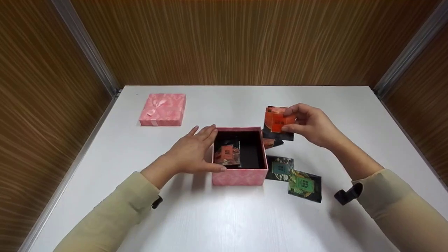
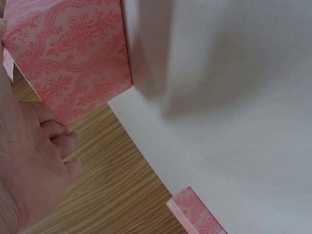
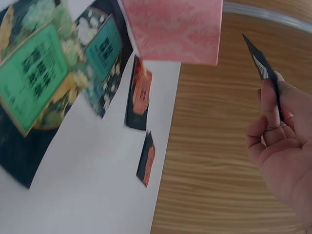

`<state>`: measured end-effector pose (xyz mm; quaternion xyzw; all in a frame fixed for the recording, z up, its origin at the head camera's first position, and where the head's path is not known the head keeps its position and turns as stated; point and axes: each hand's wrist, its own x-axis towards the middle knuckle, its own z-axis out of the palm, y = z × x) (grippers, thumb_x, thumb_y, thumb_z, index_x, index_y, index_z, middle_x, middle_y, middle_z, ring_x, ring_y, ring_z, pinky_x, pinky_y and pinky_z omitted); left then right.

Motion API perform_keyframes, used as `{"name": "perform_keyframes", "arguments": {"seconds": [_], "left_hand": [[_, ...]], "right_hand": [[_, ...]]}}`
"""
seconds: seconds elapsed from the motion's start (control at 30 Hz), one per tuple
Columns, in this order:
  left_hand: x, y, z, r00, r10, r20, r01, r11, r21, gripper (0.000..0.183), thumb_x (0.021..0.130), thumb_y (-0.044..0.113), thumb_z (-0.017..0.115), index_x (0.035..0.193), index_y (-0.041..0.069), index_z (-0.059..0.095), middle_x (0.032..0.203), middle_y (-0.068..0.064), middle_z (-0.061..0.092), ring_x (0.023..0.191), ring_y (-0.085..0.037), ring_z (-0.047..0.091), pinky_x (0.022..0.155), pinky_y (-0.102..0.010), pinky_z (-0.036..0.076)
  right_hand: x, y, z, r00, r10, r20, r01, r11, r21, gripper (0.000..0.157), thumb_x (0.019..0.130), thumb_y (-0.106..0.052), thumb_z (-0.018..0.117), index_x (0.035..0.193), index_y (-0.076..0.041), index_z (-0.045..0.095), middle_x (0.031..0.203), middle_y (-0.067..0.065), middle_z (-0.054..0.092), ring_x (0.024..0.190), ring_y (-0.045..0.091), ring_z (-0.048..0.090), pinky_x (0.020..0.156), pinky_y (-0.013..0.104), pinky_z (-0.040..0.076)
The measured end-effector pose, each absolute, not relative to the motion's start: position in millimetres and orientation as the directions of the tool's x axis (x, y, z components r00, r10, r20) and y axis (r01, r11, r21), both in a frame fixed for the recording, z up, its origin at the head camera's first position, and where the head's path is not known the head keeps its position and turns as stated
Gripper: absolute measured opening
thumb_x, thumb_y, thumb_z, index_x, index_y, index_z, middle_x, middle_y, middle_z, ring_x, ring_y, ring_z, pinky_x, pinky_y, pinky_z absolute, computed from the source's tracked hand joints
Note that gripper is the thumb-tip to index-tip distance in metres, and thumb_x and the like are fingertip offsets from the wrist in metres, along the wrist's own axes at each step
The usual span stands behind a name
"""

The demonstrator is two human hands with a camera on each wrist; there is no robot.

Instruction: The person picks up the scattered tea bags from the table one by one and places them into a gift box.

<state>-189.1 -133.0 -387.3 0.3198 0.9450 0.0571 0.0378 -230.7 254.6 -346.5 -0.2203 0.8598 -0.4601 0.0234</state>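
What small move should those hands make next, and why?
Probably the right hand should carry its orange packet left and lower it into the pink box: it is open, a red packet lies inside with room beside it, and the left hand touches the box.

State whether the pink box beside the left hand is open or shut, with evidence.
Open: the pink box shows its dark inside, with a red packet in it, and the bow-topped lid lies apart.

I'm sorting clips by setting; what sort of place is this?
Probably a small enclosed workstation or booth, though I can't be certain: a white table with wood-grain panels on three sides and metal strips along the corners between them.
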Motion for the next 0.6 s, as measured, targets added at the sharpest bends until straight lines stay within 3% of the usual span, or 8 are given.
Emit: {"name": "perform_keyframes", "arguments": {"seconds": [0.3, 0.6], "left_hand": [[-188.7, -131.9, -386.3, -0.787, 0.617, -0.027, 0.612, 0.785, 0.100, 0.128, 0.085, 0.093, 0.049, 0.167, -0.001, 0.023, 0.175, -0.018, 0.020, 0.162, -0.028, 0.019, 0.131, -0.050, 0.011], [-189.0, -132.4, -386.9, -0.793, 0.608, -0.045, 0.601, 0.792, 0.112, 0.130, 0.083, 0.095, 0.047, 0.168, 0.001, 0.021, 0.176, -0.015, 0.016, 0.162, -0.027, 0.017, 0.131, -0.048, 0.008]], "right_hand": [[-227.0, 234.8, -344.0, -0.842, -0.525, 0.124, -0.368, 0.390, -0.844, 0.037, 0.098, -0.007, 0.077, 0.132, 0.001, 0.063, 0.134, 0.013, 0.069, 0.106, 0.026, 0.069, 0.091, 0.024, 0.059], [-226.3, 213.3, -346.9, -0.827, -0.546, 0.133, -0.393, 0.393, -0.831, 0.039, 0.096, -0.003, 0.078, 0.132, 0.001, 0.064, 0.127, 0.016, 0.068, 0.101, 0.028, 0.069, 0.088, 0.025, 0.059]]}}
